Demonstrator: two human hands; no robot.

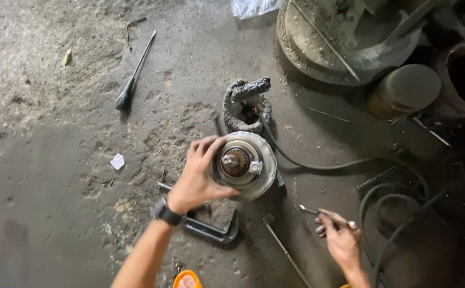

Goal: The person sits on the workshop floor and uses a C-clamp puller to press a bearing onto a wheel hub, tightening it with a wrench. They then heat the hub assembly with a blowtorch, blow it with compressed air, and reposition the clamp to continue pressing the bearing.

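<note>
Round part: a greasy grey metal disc-shaped hub assembly with a rusty brown centre (244, 164) is standing on the floor, just in front of the person, between the two hands.
Left hand: the left hand (199, 178) is wrapping its fingers over the hub's left rim — curled closed on it, a black wristband (167, 213) sitting on the wrist.
Right hand: the right hand (340, 237) is resting low to the right, well apart from the hub, fingers pinched shut on a thin silver metal rod-like tool (318, 213).
Nearby tools: a dark steel C-clamp (211, 229) is lying just below the left hand; a long screwdriver with a dark handle (134, 73) is lying far off at upper left.
Scraps: a small white paper scrap (117, 161) is lying left of the hub.
Surface: a dirty, dusty grey concrete floor (45, 133) is carrying everything — black cable (318, 166) is trailing right toward rusty machinery.
</note>
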